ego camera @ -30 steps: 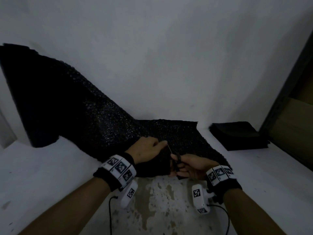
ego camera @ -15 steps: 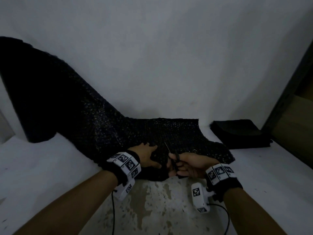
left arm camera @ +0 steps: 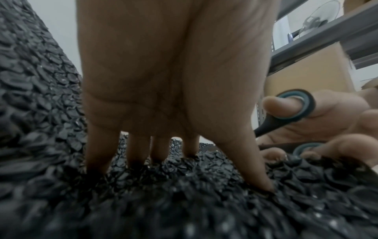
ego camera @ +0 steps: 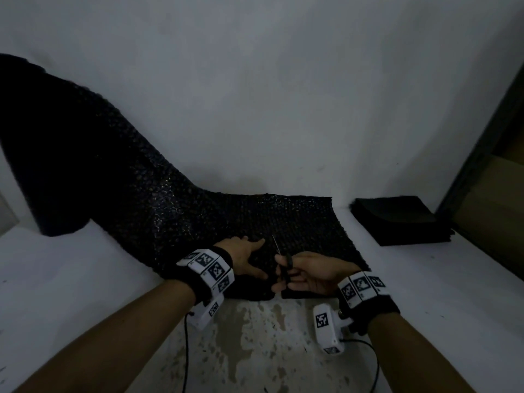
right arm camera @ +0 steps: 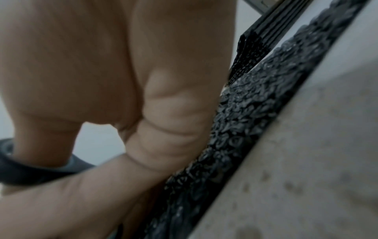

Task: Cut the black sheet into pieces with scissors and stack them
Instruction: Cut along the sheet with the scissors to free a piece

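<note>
Change: the left hand [ego camera: 244, 258], pinching the sheet a second ago, now presses flat, steadying it for the cut.
Right grip: the right hand [ego camera: 309, 275] holds the scissors [ego camera: 282, 263].
Sheet: the black sheet [ego camera: 158, 205], bubbly-textured, centre frame on the tabletop [ego camera: 71, 279], rising upper left.
Stack: cut pieces [ego camera: 397, 219], right.

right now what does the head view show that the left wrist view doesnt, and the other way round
Only the head view: the stack of cut pieces lying to the right on the white table, the scissors' blade tip, and the sheet's far end climbing the wall.

Only the left wrist view: the left hand's fingertips pressing straight down into the bubbly surface, and the teal lining of the scissor handles.

Both: the black sheet, the left hand flat on it, and the right hand holding the scissors beside it.
</note>
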`<action>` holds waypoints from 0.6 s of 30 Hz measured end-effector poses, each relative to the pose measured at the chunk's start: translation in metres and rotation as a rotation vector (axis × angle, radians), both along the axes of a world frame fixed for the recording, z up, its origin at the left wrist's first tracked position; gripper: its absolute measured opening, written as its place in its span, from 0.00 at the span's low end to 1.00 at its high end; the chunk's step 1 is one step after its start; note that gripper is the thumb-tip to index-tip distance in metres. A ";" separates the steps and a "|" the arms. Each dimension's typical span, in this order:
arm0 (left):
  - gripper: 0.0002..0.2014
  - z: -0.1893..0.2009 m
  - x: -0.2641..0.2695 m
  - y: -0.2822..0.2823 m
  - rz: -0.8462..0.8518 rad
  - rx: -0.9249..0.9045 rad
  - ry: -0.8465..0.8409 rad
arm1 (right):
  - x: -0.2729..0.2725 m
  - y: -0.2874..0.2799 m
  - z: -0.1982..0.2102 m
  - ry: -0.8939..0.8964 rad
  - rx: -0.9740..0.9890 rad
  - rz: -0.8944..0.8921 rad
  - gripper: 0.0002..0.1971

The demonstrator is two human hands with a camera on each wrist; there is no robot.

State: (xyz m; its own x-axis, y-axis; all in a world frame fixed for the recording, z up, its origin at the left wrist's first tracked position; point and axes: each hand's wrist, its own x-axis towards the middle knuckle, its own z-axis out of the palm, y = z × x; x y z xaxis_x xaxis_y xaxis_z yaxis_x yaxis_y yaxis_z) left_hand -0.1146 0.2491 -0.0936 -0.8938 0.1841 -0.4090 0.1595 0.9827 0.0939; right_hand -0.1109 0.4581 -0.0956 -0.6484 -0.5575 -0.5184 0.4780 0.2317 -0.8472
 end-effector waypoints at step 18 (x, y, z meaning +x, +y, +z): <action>0.52 -0.001 0.001 -0.006 -0.010 0.032 0.027 | 0.006 -0.004 0.006 0.028 0.013 0.013 0.27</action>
State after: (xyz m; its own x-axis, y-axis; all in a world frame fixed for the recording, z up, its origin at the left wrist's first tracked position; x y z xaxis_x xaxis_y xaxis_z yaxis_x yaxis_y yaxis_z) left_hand -0.1132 0.2435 -0.0948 -0.9025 0.2056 -0.3785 0.1720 0.9777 0.1208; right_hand -0.1049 0.4539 -0.0893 -0.6557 -0.5594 -0.5071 0.4510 0.2485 -0.8572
